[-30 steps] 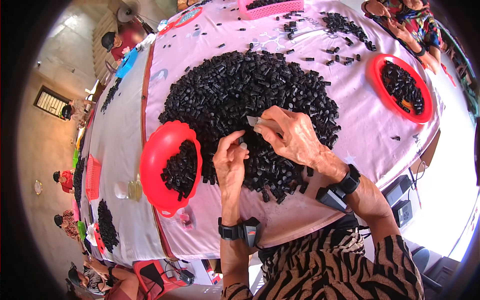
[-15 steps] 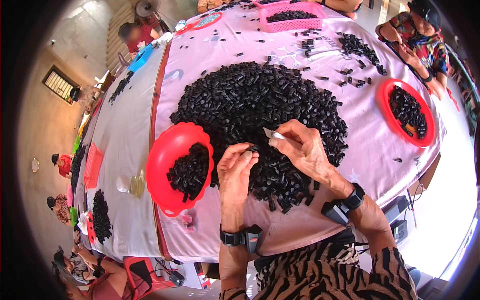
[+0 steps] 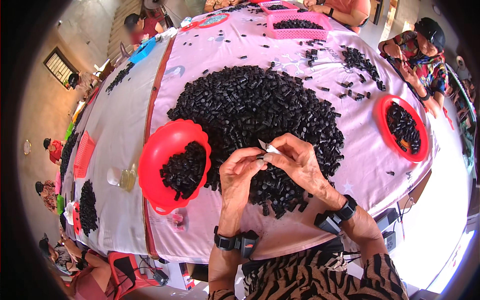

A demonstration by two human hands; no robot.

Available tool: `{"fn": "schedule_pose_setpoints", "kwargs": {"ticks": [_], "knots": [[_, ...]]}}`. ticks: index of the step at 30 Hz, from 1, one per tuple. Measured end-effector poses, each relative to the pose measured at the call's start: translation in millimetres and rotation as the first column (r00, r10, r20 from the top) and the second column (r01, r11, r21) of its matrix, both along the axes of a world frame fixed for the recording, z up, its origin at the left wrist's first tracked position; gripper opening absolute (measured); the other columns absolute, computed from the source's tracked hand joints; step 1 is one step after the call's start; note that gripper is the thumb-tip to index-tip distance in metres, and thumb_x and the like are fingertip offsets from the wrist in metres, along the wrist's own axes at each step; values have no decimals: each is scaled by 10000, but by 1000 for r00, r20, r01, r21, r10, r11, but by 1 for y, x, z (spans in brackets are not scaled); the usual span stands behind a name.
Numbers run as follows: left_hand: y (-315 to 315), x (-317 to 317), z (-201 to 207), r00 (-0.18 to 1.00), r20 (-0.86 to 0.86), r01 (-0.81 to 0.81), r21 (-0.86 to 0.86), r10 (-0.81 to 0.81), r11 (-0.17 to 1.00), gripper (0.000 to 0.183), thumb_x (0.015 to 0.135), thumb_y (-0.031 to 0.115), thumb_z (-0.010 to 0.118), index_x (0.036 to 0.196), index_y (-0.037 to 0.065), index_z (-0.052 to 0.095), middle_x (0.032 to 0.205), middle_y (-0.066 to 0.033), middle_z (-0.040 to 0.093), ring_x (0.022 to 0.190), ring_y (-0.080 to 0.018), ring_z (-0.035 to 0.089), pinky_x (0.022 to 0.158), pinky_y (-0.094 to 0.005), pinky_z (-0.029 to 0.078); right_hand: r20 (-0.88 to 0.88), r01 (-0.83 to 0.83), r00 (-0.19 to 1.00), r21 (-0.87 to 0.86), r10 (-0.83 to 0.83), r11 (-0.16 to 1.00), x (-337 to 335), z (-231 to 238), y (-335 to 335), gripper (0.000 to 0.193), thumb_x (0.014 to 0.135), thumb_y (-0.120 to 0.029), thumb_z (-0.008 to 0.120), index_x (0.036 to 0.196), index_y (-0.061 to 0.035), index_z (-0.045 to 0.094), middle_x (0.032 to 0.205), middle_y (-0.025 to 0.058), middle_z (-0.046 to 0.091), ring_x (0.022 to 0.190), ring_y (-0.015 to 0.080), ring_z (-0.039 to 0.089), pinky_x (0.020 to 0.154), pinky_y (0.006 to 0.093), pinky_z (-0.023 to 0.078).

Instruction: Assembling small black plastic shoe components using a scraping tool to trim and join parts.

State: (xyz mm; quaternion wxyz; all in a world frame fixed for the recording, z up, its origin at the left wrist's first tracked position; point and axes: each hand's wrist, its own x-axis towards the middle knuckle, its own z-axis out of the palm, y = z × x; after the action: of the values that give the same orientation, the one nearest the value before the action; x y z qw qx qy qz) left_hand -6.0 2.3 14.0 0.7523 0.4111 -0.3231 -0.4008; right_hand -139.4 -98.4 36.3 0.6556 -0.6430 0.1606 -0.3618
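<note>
My right hand [image 3: 299,164] grips a blade [image 3: 263,144], tip slanting leftward toward the tabletop's [image 3: 365,175] far edge, just beyond the black piece [image 3: 260,156] my left hand [image 3: 238,174] pinches.

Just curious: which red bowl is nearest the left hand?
The scalloped red bowl, just left of the left hand; the plain-rimmed red bowl lies far right.

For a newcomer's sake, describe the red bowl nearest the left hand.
Find the black heap on the pink cloth. At its left edge sits the red bowl, holding black pieces. Its rim is scalloped, unlike the smooth-edged red basin at right.
</note>
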Motion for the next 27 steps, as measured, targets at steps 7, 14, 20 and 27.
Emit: {"fn": "schedule_pose_setpoints", "kwargs": {"ticks": [7, 14, 20, 27], "knots": [[3, 1, 2, 996, -83, -35, -79, 29, 996, 246, 867, -38, 661, 1109, 4, 650, 1034, -109, 681, 913, -174, 654, 778, -311, 560, -149, 52, 985, -193, -81, 980, -4, 11, 6, 166, 892, -56, 693, 1004, 28, 605, 820, 72, 678, 746, 70, 600, 631, 247, 496], [7, 8, 1, 937, -338, 42, -145, -89, 989, 286, 940, 102, 628, 1201, -16, 619, 1047, -110, 663, 918, -187, 657, 833, -297, 551, -120, 86, 986, -239, -118, 967, -3, 3, 4, 189, 873, -50, 708, 1016, 18, 605, 851, 85, 669, 767, 83, 616, 635, 258, 511], [7, 9, 7, 901, -420, 56, -136, -109, 989, 260, 955, 100, 613, 1184, -21, 623, 1027, -94, 666, 873, -149, 638, 816, -267, 533, -114, 74, 981, -532, -158, 843, -4, 11, 4, 225, 853, -67, 725, 1037, 6, 618, 889, 129, 664, 755, 205, 677, 640, 299, 534], [5, 10, 3, 893, -441, 52, -113, -97, 992, 265, 951, 122, 626, 1180, -12, 625, 1022, -90, 669, 859, -125, 630, 791, -247, 526, -88, 73, 985, -560, -147, 825, -6, 10, 6, 265, 837, -100, 737, 1050, -5, 611, 878, 152, 666, 701, 318, 680, 570, 353, 534]]}}
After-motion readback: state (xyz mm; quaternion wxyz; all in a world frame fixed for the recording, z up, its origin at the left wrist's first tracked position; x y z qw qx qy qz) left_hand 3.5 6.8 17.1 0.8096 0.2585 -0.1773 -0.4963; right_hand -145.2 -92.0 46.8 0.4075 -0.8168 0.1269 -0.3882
